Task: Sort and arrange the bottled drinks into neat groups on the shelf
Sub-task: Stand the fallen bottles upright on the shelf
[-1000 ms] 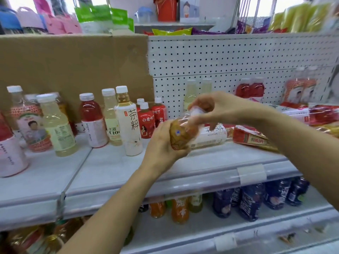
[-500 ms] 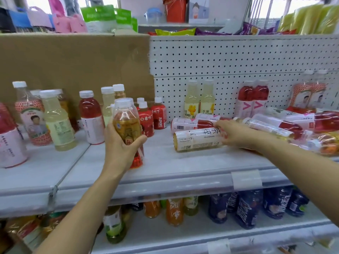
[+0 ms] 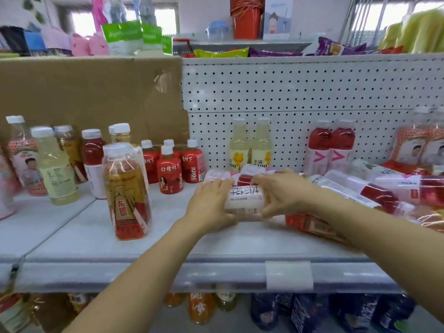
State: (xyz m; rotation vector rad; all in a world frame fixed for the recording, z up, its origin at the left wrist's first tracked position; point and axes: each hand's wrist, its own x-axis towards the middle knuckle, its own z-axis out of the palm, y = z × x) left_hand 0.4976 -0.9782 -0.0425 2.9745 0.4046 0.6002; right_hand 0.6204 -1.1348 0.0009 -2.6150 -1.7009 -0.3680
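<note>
We grip the white bottle (image 3: pixel 245 200) lying on its side mid-way along the shelf (image 3: pixel 216 246), left hand (image 3: pixel 211 205) curled over its left end, right hand (image 3: pixel 283 195) round its right, and lifting it could make our right forearm (image 3: pixel 348 227) nudge the loose bottles (image 3: pixel 374 191) on the right toward the near edge.

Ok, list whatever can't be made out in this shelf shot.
All in the head view:
White-labelled bottle, lying on its side: both ends are covered by the left hand and the right hand.
Lower-shelf bottles: tops are hidden behind the shelf edge, and labels are blurred.
Far-left bottle: cut off by the frame edge.
Price tag: any print is too blurred to read.
</note>
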